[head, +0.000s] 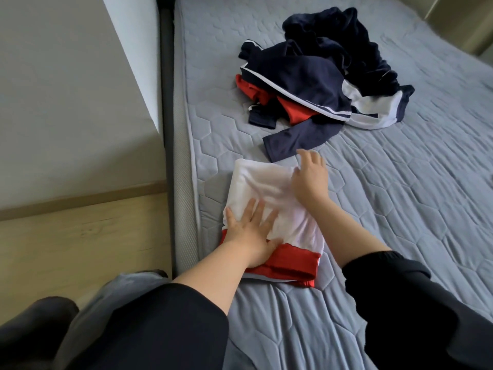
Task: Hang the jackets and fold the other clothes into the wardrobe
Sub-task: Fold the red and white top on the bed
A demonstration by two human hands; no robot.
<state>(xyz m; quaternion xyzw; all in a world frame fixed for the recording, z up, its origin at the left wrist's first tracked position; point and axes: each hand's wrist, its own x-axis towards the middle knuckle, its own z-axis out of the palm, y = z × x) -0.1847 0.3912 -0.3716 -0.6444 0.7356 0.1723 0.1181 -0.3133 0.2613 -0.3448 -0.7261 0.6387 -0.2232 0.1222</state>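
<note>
Bed [400, 209]: quilted grey cloth cover, matt, stitched in hexagons. Its side panel [184, 209] is a coarse mesh weave.
Folded garment [266, 188], near the bed's left edge: thin white cloth, smooth and faintly sheer, with a red band of slight sheen.
Clothes pile [301, 81], further up the bed: smooth navy, red and white sportswear cloth. The dark piece [346, 36] at its far side is plusher and matt.
Floor [80, 236]: pale wood-grain, matt.
</note>
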